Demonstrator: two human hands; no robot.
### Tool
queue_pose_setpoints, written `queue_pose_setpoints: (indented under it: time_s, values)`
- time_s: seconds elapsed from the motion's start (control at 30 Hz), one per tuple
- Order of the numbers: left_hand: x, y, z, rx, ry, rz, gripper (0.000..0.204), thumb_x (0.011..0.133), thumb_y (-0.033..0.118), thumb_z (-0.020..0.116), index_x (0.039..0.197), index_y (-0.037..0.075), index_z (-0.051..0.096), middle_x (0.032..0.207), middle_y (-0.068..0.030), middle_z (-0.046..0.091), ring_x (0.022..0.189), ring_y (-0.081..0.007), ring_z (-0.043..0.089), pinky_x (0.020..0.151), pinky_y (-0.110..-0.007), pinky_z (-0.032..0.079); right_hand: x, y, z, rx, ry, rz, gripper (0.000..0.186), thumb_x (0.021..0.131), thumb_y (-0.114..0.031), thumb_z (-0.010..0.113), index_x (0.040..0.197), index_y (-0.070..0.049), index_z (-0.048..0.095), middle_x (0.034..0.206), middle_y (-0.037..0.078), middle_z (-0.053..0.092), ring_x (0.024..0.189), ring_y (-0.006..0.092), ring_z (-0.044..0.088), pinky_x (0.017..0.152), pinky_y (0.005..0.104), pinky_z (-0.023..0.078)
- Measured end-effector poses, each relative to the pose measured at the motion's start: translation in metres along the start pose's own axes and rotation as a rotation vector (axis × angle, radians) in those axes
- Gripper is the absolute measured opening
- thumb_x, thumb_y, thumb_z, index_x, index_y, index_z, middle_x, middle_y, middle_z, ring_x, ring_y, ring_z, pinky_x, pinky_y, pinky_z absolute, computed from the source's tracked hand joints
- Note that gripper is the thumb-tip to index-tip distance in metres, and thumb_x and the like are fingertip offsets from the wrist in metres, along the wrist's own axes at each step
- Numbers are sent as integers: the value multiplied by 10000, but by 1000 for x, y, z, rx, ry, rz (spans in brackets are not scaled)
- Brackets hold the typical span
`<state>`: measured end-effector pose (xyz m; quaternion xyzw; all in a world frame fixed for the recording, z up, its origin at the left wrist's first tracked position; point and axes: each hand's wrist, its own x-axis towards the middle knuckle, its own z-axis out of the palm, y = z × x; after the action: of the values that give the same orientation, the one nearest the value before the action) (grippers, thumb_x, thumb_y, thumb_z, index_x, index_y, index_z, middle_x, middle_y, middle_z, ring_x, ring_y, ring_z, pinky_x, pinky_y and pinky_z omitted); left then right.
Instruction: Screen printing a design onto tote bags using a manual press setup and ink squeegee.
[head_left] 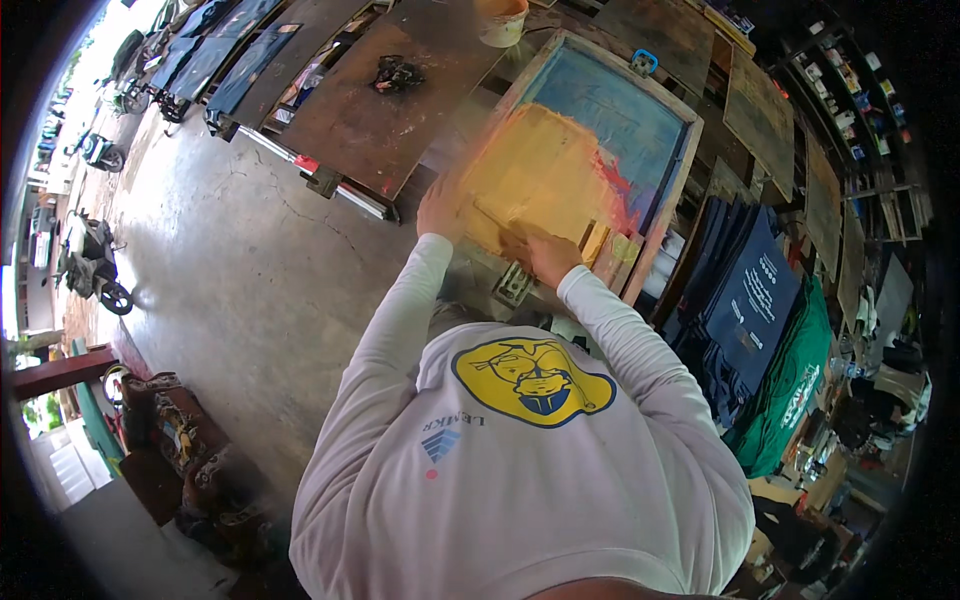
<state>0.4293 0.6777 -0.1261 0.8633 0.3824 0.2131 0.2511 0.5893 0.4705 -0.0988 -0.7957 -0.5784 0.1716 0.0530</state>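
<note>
A wooden-framed printing screen (684, 160) lies tilted in front of me, its mesh blue on the far right. A large orange-yellow area (540, 165) covers the nearer left part, with smeared pink-red ink (618, 190) along its right border. My left hand (437, 210) is at the screen's near left edge; its fingers are smeared by motion. Near the lower edge of the yellow area, my right hand (552, 258) is closed, fingers pointing left. A thin dark line runs by its fingertips, and what it holds is unclear. Wooden strips, perhaps squeegees (615, 255), lie right of it inside the frame.
Brown boards (375, 105) line the bench at left, one bearing a dark crumpled lump (397, 74). An orange-stained bucket (502, 24) stands beyond the screen. Dark blue printed shirts (745, 300) and a green cloth (790, 380) hang at right. A metal hinge clamp (513, 286) sits near me.
</note>
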Motion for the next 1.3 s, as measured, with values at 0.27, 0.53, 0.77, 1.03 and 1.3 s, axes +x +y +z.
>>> queue_pose_setpoints:
  time_s: [0.27,0.53,0.77,1.03,1.3]
  values:
    - [0,1,-1,-14,-5,-10,662,1021,488,538,1527,66,479,1547,-149,517,1415,-346,490,1163,-445,395,4,-2,-11,-6,43,18,217,975,-261,562,987,-77,677,872,203,730,852,415,713,782,534,562]
    - [0,4,-5,-34,-23,-24,658,1031,496,517,1531,69,481,1554,-145,512,1423,-340,484,1167,-445,390,9,0,-7,-10,54,35,267,989,-291,546,952,-77,701,859,218,723,833,423,709,779,532,561]
    - [-1,3,-3,-29,-3,-15,634,1046,490,499,1520,68,495,1549,-146,518,1417,-344,488,1168,-441,390,7,-8,-16,32,59,21,282,998,-297,536,948,-76,703,866,220,729,837,428,710,783,538,560]
    - [0,0,-1,-55,0,-15,621,1058,499,455,1522,86,482,1534,-175,517,1414,-367,480,1171,-460,384,7,9,-10,351,165,140,232,937,-259,671,1046,-63,730,896,180,750,862,373,729,783,474,573]
    - [0,3,-4,-61,-2,-13,609,1057,482,469,1512,76,477,1520,-193,522,1408,-379,479,1167,-471,387,1,27,5,448,266,173,190,874,-232,749,955,-62,773,890,188,742,841,395,714,771,463,570]
